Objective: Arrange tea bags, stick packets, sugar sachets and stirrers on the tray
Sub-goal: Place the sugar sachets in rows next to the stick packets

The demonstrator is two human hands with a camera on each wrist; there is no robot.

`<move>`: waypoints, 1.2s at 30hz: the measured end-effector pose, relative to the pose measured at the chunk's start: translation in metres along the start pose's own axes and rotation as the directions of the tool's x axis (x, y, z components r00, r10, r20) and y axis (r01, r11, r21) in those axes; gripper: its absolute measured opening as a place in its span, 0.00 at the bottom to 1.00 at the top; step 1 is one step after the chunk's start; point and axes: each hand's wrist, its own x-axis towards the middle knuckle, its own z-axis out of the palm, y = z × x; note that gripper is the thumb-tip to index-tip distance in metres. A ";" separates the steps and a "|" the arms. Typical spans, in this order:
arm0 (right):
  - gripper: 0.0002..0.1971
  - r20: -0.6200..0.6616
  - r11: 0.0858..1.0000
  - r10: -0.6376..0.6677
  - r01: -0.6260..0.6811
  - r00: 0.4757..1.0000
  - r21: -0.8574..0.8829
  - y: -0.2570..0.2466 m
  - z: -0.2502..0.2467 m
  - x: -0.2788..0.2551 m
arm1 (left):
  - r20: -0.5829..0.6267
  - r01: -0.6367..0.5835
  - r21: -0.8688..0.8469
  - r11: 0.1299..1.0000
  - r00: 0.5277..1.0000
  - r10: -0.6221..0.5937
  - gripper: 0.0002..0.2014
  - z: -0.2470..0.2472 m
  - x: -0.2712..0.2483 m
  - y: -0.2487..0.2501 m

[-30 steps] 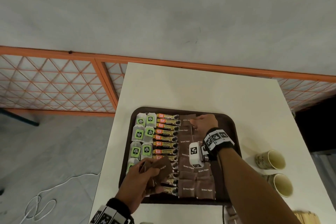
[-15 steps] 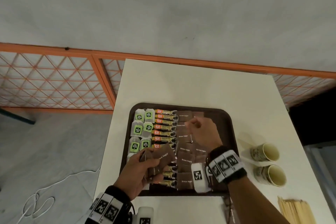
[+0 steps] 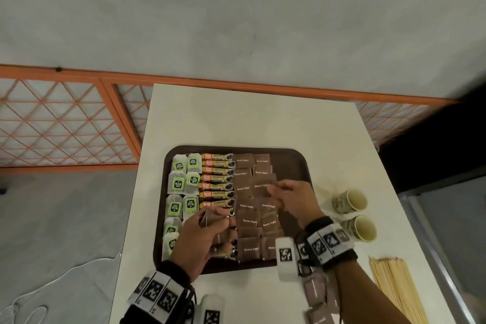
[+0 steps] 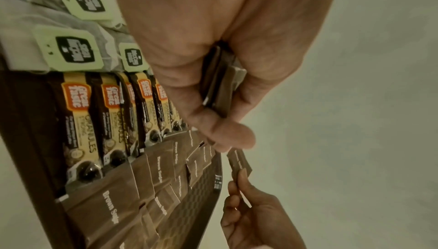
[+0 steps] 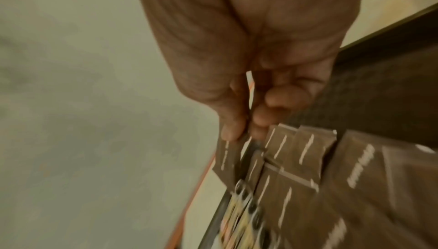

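Tea bags (image 3: 181, 192) and stick packets (image 3: 217, 179) fill the tray (image 3: 294, 166) from 9 o'clock. Right hand (image 3: 294, 200) pinches one sugar sachet (image 3: 263, 184); left hand (image 3: 202, 239) grips a spare stack (image 3: 213, 218). Stirrers (image 3: 394, 289) wait on the surface at 4 o'clock.

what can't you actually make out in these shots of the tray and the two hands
- Head view: the near stick packets are covered by the left hand and its stack of brown sugar sachets.
- Left wrist view: the sachet count in that stack, since only edges show.
- Right wrist view: motion blur smears the print on the brown sachet pinched by the right hand.
- Head view: the pale wooden stirrers are cut off by the bottom edge.
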 end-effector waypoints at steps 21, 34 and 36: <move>0.15 -0.111 0.957 0.059 -0.088 0.992 -0.277 0.013 -0.001 0.127 | 0.004 -0.017 -0.194 0.981 1.000 0.018 0.19 0.002 -0.023 -0.013; 0.07 0.440 0.887 -0.339 0.438 0.832 -0.145 0.000 0.000 -0.033 | -0.041 -0.090 0.197 0.976 0.994 0.099 0.15 0.033 0.000 -0.011; 0.07 0.401 0.966 -0.244 0.259 0.883 0.017 0.009 -0.003 -0.035 | -0.074 -0.115 0.172 0.978 0.989 0.129 0.16 0.034 0.001 -0.012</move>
